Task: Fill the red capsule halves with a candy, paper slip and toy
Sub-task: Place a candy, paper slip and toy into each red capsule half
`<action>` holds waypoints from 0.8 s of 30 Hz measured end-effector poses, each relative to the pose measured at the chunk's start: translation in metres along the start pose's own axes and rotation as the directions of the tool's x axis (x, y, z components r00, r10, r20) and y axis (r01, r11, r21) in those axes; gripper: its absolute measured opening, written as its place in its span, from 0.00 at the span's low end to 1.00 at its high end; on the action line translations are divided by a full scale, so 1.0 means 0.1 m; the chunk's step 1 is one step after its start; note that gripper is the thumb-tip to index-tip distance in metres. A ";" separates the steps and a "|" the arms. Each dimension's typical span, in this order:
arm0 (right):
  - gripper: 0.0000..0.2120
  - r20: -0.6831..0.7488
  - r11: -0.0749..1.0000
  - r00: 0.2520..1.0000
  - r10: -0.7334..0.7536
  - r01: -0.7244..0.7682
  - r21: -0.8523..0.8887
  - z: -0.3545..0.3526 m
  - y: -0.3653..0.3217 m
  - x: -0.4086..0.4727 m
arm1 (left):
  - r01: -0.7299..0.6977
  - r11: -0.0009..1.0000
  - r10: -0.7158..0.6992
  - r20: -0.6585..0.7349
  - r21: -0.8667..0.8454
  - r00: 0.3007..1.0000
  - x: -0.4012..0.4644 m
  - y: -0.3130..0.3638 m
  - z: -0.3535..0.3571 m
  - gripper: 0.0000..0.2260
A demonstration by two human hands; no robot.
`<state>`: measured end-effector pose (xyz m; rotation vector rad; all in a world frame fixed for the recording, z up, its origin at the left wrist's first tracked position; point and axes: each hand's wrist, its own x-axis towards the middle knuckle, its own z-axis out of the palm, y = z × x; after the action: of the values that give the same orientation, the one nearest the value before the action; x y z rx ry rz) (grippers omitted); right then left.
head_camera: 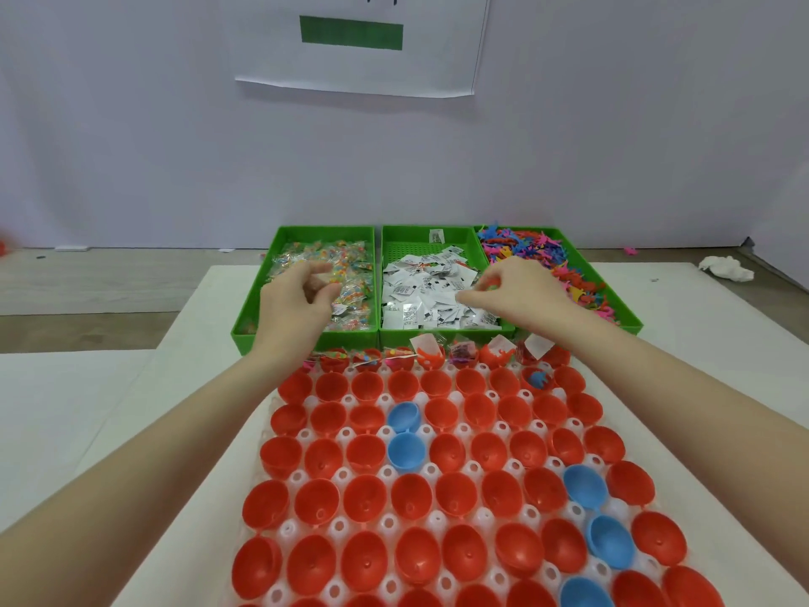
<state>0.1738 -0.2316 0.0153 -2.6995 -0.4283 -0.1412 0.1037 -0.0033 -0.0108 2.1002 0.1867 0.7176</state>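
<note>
Rows of open red capsule halves [411, 497] sit in a white holder tray [437, 519]. The farthest row [429, 357] holds candies, paper slips and toys, and one half in the second row holds a blue toy [537, 378]. My left hand [297, 300] hovers over the wrapped candies [350, 295] in the left green bin, fingers loosely curled, nothing seen between them. My right hand [516, 293] is over the paper slips [420, 295] in the middle bin. It cups a small red toy [491, 283] in its curled fingers, and its fingertips touch the slips.
Three green bins [306, 337] stand side by side behind the tray; the right one holds colourful toys [538, 251]. Several blue capsule halves [405, 449] sit among the red ones. A crumpled white tissue [724, 269] lies far right. A wall rises behind.
</note>
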 end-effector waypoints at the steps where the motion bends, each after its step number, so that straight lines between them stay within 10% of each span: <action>1: 0.19 0.052 0.999 0.999 -0.005 0.008 -0.046 0.03 -0.06 0.02 | -0.004 1.000 0.005 0.010 -0.025 1.000 -0.01 0.03 0.01 0.11; 8: 0.13 0.129 0.993 0.987 0.090 -0.080 -0.085 0.18 -0.19 0.09 | -0.024 0.989 0.034 0.069 -0.147 0.997 -0.13 0.21 -0.01 0.08; 24: 0.14 -0.010 0.789 0.995 -0.099 0.085 0.608 -0.21 -0.21 -0.14 | 0.236 0.917 -0.103 0.378 -0.322 0.920 -0.26 0.58 0.10 0.07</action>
<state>0.1537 -0.2256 0.0397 -2.0405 -0.5099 0.0054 0.0808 -0.0551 0.0202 1.7911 0.0332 0.2323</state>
